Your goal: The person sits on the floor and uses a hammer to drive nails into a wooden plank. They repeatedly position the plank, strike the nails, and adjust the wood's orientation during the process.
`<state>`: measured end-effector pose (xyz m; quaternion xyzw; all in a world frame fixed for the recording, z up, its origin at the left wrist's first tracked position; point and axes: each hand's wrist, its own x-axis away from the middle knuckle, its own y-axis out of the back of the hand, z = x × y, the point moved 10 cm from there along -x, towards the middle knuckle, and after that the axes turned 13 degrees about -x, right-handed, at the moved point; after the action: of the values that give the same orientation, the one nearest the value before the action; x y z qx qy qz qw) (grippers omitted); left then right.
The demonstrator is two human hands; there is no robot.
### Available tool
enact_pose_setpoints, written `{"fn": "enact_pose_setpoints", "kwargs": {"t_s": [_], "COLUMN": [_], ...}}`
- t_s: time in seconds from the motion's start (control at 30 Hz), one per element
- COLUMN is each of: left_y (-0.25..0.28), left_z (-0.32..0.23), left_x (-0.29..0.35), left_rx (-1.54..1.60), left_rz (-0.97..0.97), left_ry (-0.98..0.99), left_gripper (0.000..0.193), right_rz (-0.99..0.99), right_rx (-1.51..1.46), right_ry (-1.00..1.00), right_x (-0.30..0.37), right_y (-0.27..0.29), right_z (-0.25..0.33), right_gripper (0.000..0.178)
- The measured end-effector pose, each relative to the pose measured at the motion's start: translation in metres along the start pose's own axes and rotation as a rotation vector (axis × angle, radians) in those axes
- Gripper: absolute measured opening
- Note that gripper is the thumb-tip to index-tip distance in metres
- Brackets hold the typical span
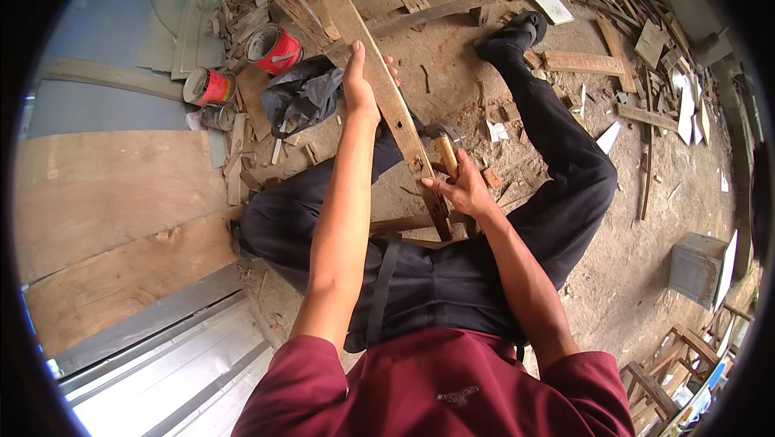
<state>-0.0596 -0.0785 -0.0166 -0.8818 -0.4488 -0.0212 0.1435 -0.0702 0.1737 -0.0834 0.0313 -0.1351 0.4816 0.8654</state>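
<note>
A long narrow wooden board [379, 86] with dark holes along its face slants across the space between my legs. My left hand [363, 86] is wrapped round its upper half, thumb on the near edge and fingertips showing on the far side. In my right hand [468, 186] is a hammer [449, 156], its pale wooden handle pointing away from me and its dark head partly in view. The thumb of that hand reaches to the board's lower end. Under that end a darker wooden piece [437, 215] shows, mostly covered.
A wooden frame [436, 9] stands ahead. To the left are two red cans [273, 49], a black plastic bag [303, 98] and sheets of plywood [121, 186]. Wood scraps [585, 63] litter the ground at right, near a grey metal box [697, 267].
</note>
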Motion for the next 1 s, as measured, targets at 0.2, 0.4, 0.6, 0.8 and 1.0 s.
{"fn": "enact_pose_setpoints", "kwargs": {"t_s": [0.2,0.4,0.6,0.8,1.0], "left_y": [0.000,0.016,0.019,0.014,0.013], "left_z": [0.012,0.028,0.074,0.111,0.132], "left_x": [-0.007,-0.005,-0.013,-0.049,-0.075], "left_rx": [0.038,0.038,-0.017,-0.130,-0.302], "left_rz": [0.030,-0.043,-0.039,-0.033,-0.012], "left_ry": [0.028,0.102,0.185,0.266,0.269], "left_gripper": [0.056,0.058,0.064,0.080,0.094], "right_rz": [0.048,-0.013,-0.344,-0.434,-0.412], "right_rx": [-0.170,-0.322,0.184,0.461,0.186], "right_ry": [0.042,0.063,0.025,0.239,0.150], "right_x": [-0.008,-0.002,-0.004,0.023,0.037], "right_y": [-0.003,-0.003,0.035,0.052,0.030], "right_z": [-0.018,-0.015,-0.028,-0.007,0.025], "right_gripper": [0.048,0.062,0.049,0.032,0.029]}}
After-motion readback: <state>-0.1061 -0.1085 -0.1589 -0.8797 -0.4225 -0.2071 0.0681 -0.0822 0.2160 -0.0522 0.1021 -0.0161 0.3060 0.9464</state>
